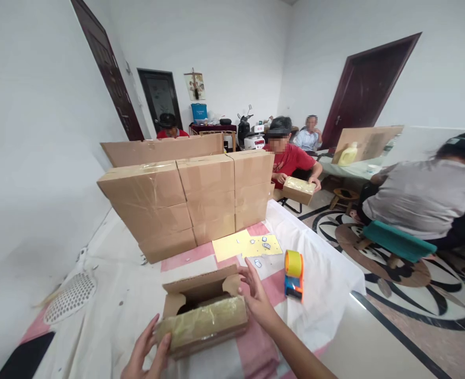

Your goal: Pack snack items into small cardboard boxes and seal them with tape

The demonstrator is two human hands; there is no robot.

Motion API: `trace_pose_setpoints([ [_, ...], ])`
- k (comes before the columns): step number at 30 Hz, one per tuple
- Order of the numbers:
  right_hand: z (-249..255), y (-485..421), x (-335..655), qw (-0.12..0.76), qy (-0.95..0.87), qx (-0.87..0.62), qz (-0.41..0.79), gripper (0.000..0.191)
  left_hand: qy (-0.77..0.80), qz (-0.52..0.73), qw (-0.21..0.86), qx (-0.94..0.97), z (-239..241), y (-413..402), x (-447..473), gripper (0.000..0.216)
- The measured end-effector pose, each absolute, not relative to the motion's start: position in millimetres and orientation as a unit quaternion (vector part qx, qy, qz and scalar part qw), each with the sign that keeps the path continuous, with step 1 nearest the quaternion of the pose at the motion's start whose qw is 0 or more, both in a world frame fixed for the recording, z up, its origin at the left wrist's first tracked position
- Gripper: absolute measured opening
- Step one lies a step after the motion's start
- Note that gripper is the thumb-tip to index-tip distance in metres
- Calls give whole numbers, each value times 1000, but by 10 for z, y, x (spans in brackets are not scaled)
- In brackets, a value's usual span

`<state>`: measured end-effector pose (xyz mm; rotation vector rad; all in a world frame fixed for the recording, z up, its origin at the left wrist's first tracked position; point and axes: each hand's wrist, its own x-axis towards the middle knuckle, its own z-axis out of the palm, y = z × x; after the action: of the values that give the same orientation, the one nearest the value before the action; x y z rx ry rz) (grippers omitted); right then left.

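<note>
A small cardboard box (pixel 209 337) rests on the table in front of me, its lid flap raised at the back. Shiny yellowish tape covers its near top part, and a dark gap shows behind that. My left hand (pixel 148 347) grips the box's left end, thumb on the near side. At the right end my right hand (pixel 256 300) holds the box by its side flap, with some fingers lifted. To the right lies a tape dispenser (pixel 294 289), orange and blue, with a yellow roll (pixel 293 263).
Stacked taped cartons (pixel 209 200) form a wall across the table's far side. Yellow sheets (pixel 232 246) with small cut pieces lie before them. Beyond, a person in red (pixel 291 158) holds a similar box; another in grey (pixel 425 195) sits at right. A white perforated piece (pixel 70 297) lies left.
</note>
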<state>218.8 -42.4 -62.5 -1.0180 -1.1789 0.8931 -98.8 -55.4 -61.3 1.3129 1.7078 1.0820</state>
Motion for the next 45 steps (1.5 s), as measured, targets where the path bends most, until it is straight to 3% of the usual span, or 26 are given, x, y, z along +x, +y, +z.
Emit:
trace_pose_setpoints([
  [5, -484, -385, 2279, 581, -556, -453, 384, 60, 617, 475, 305, 549, -603, -633, -903, 63],
  [8, -364, -386, 2305, 593, -555, -446, 377, 38, 595, 484, 271, 582, -564, -675, -863, 57],
  [11, -253, -414, 2308, 558, -595, -435, 381, 41, 590, 470, 246, 608, -563, -727, -853, 55],
  [15, -200, -464, 2282, 517, -620, -458, 371, 27, 569, 448, 175, 667, -593, -802, -820, 66],
  [21, -317, -437, 2255, 543, -586, -464, 382, 22, 505, 452, -54, 733, -559, -839, -732, 97],
  [24, -357, -423, 2254, 550, -578, -462, 387, 22, 465, 424, -123, 767, -485, -864, -675, 92],
  [29, -361, -417, 2225, 565, -561, -457, 397, 22, 469, 346, -81, 809, -368, -881, -548, 52],
  [32, -341, -387, 2230, 560, -565, -456, 400, 22, 477, 350, -61, 804, -357, -868, -514, 40],
  [41, -285, -419, 2339, 504, -582, -441, 461, 26, 470, 305, -74, 825, -307, -904, -537, 31],
  [45, -323, -462, 2304, 479, -591, -451, 467, 38, 489, 287, -79, 820, -305, -935, -505, 28],
])
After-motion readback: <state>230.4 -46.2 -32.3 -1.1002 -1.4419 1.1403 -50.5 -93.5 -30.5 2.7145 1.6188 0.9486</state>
